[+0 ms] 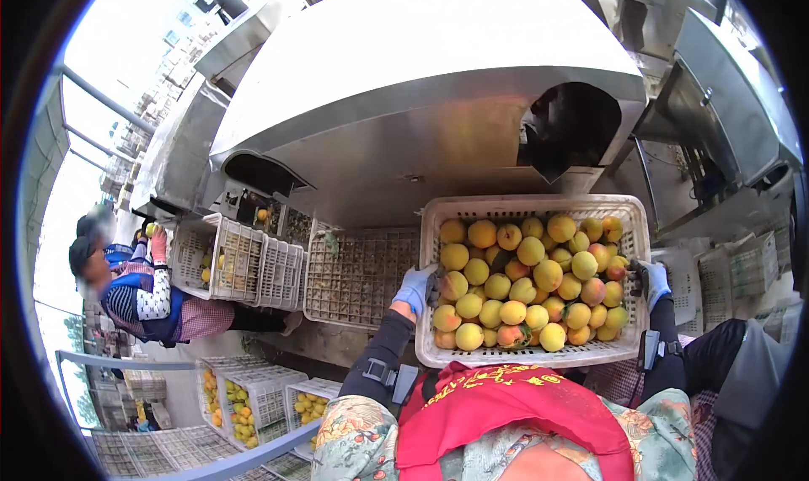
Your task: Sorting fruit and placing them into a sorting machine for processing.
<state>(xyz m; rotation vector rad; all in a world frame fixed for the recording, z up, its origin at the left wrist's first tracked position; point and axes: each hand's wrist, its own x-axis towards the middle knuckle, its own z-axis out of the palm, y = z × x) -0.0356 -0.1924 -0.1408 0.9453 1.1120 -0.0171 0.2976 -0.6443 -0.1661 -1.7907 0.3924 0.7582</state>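
A white slatted plastic crate (531, 204) full of yellow peaches (522, 291) is held close in front of my body. Some of the fruit has a red blush, and a few green leaves lie among it. My left hand (413, 288), in a blue glove with dark fingertips, grips the crate's left side. On the opposite side my right hand (654, 282), gloved the same way, is closed on the rim. Part of the fingers of both hands is hidden by the crate's walls. Whether the crate rests on anything underneath cannot be seen.
Ahead stands a large metal machine (404, 136) with a dark opening at its right. Left of my crate lies an empty crate (358, 287). A co-worker (152, 291) handles fruit by stacked crates (240, 262). A metal rail (244, 460) crosses lower left, near peach-filled crates (257, 397).
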